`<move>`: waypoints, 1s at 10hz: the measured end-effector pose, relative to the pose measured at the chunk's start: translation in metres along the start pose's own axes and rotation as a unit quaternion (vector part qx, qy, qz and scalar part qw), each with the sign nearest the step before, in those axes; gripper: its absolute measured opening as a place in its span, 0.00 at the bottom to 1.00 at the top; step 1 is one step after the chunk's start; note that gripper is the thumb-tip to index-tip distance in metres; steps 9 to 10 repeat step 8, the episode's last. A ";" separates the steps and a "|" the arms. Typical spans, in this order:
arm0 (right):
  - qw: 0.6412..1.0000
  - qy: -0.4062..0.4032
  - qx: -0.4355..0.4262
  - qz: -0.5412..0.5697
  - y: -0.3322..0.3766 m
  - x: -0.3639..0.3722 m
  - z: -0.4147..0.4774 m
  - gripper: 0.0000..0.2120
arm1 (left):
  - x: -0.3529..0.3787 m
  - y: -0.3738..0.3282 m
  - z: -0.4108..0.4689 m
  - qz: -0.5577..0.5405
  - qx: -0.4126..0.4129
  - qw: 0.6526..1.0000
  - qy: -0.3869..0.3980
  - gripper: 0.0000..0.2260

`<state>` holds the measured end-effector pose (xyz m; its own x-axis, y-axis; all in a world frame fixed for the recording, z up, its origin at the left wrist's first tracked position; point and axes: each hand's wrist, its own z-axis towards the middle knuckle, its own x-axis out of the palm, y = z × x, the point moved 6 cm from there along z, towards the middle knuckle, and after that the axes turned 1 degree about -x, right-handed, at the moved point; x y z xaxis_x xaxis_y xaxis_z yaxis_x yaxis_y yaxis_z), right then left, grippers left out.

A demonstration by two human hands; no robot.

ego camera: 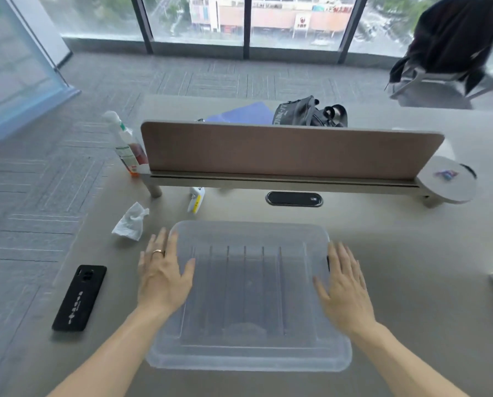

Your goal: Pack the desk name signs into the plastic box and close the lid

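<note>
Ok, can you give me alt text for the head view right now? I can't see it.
Both open hands, left hand and right hand, press flat on the lid of a translucent plastic box on a grey desk. A black phone and crumpled tissue lie to the left.

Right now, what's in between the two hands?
The head view shows the plastic box with its lid on, between the left hand and right hand; both rest flat on its sides.

lid (248, 293) on box, hands flat atop
</note>
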<state>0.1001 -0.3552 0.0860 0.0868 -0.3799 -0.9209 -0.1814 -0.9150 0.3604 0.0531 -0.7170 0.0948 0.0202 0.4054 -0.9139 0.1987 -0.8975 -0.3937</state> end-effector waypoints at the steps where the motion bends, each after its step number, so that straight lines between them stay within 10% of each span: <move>1: 0.984 0.052 0.116 0.127 -0.029 0.001 -0.012 0.36 | 0.000 0.039 -0.004 -0.071 -0.102 0.991 0.043 0.33; 6: 0.963 0.111 0.124 0.211 -0.024 0.019 -0.017 0.29 | 0.019 0.040 -0.021 -0.176 -0.162 0.964 0.115 0.24; 10: 0.965 -0.021 0.064 0.254 -0.013 -0.064 -0.003 0.30 | -0.037 -0.021 -0.012 -0.175 -0.015 0.984 0.038 0.31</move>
